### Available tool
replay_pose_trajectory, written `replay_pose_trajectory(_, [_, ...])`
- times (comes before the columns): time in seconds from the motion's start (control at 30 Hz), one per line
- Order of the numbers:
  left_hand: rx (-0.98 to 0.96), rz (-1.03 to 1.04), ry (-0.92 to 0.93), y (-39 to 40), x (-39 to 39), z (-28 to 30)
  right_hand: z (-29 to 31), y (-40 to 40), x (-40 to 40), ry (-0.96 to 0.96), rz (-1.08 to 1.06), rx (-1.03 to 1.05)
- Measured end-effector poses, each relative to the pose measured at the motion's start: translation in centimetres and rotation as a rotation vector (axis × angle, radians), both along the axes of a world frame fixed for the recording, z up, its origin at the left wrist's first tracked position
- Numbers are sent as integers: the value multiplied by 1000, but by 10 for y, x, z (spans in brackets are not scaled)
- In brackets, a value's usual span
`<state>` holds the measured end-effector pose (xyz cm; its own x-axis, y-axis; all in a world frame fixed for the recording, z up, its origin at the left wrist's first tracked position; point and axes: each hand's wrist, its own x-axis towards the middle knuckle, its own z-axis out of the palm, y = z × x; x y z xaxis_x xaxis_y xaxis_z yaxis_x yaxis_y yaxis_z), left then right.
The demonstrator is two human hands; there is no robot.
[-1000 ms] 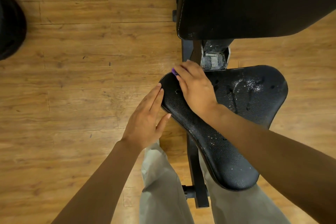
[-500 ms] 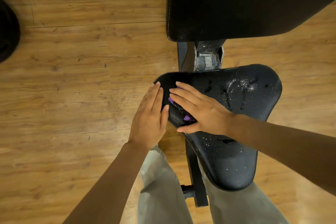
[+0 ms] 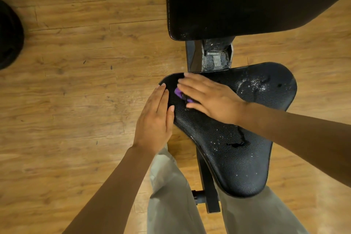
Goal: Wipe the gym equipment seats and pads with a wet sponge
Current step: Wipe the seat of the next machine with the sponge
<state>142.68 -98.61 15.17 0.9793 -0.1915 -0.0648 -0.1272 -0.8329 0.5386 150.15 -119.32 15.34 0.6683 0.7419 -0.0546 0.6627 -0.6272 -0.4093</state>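
A black textured bench seat (image 3: pixel 233 150) fills the centre right, wet with droplets and a dark streak. My right hand (image 3: pixel 210 99) lies flat with straight fingers on the seat's upper left part, pressing a purple sponge (image 3: pixel 178 93) that peeks out under the fingers. My left hand (image 3: pixel 154 118) rests flat with straight fingers against the seat's left edge. A large black back pad (image 3: pixel 247 0) sits above the seat.
The bench's dark metal frame (image 3: pixel 208 182) runs under the seat, with a worn hinge bracket (image 3: pixel 216 57) between seat and back pad. A black round object (image 3: pixel 9 34) lies at the left edge on the wooden floor (image 3: pixel 76 81). My trouser legs are below.
My right hand has slid the sponge from the seat's top left corner down and then back up along the left part. The left hand stays at the seat's edge.
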Motion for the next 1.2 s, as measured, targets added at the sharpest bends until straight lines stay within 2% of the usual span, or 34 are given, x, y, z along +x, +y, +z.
replay_pose_trajectory(0.1, [0,-4,7,-8,1,1,-2,14,10,-45,-339,26])
replay_pose_trajectory(0.2, [3,6,10,-16,3,1,-3,20,3,-42,-467,72])
replay_pose_trajectory(0.37, [15,13,14,-20,4,-1,3,-3,-37,9,-265,177])
replay_pose_trajectory(0.53, [19,17,13,-22,2,-3,5,-19,-39,-51,-93,93])
replay_pose_trajectory(0.6, [28,23,18,-24,2,-3,0,-14,-24,-87,-172,38])
replay_pose_trajectory(0.73, [59,38,21,-26,2,-3,-4,5,4,-7,-471,8])
replay_pose_trajectory(0.8, [66,45,20,-28,1,-4,-4,8,1,0,-514,18])
replay_pose_trajectory(1.03, [77,73,12,-34,1,-4,13,-22,-58,-6,-338,59])
replay_pose_trajectory(1.2, [102,85,-22,-40,-4,-6,11,-30,-52,-70,-246,11])
